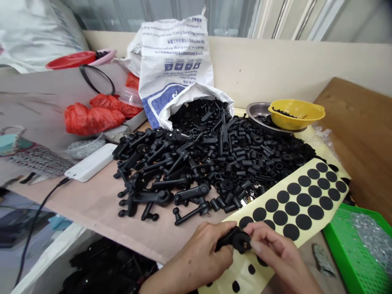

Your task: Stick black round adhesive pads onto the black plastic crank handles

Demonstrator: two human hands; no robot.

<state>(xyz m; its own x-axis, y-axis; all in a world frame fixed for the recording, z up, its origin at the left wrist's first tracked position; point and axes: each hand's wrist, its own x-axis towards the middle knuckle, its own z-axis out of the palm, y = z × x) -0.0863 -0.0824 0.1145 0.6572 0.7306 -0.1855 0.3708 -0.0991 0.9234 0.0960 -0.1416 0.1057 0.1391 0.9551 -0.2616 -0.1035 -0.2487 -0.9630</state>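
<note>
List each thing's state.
Left hand, gripping black plastic part
Right hand, fingers on same part
Black plastic part, held between both hands
Sticker sheet, black discs attached
White woven sack, tipped open, spilling black parts
Yellow bowl, sitting in steel dish, holding black pieces

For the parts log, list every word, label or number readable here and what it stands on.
"Made in China": printed upside down on the white woven sack.
The other small printed lines and the symbols on the sack are too blurred to read.
</note>
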